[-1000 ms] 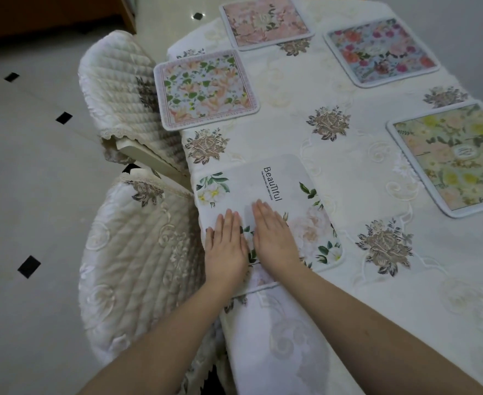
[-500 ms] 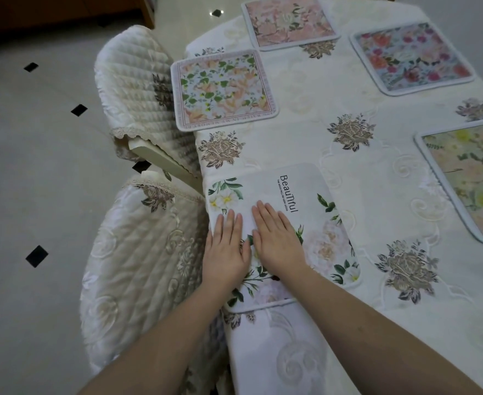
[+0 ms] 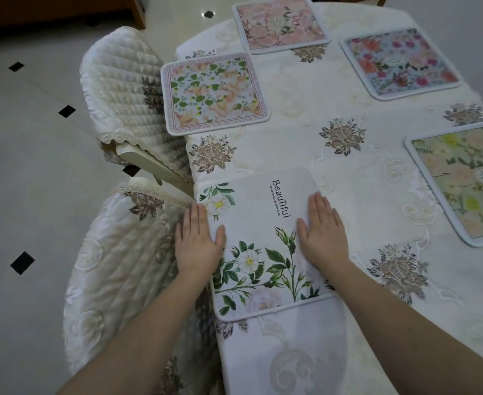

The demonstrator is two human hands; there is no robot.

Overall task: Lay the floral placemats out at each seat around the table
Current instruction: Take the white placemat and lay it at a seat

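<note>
Both hands lie flat on the white flower mat (image 3: 259, 240). The left hand (image 3: 196, 243) presses the mat's left edge, right at the edge of the counter (image 3: 377, 195). The right hand (image 3: 321, 232) presses the mat's right side. Neither grip is closed on anything: the fingers are straight and together, palms down, just pushing.

The white mat sits between the two hands, on the pale cloth (image 3: 306, 352) that covers the counter. Its near edge hangs a bit over the drop of the cloth, just in front of the wrists. Its left edge is close to the chair (image 3: 115, 266) beside the left hand.

Beyond the fingertips lie four more mats, all flat and well apart. The green leaf mat (image 3: 214, 92) is straight ahead of the left hand. The pink mat (image 3: 280, 22) is farther off. The blue mat with red flowers (image 3: 400, 62) is far ahead of the right hand, and the yellow-green mat (image 3: 462, 181) is off to the right of it.

I think the step here is smoothing this mat and setting it straight. To do it well, push with flat palms from the middle out to the sides, so no bump is left. The mat looks a little turned, so nudge it until its edge runs along the counter's edge, like the leaf mat. Slide it a bit away from the drop so it does not slip off. Press softly, or the cloth below may bunch up.
</note>
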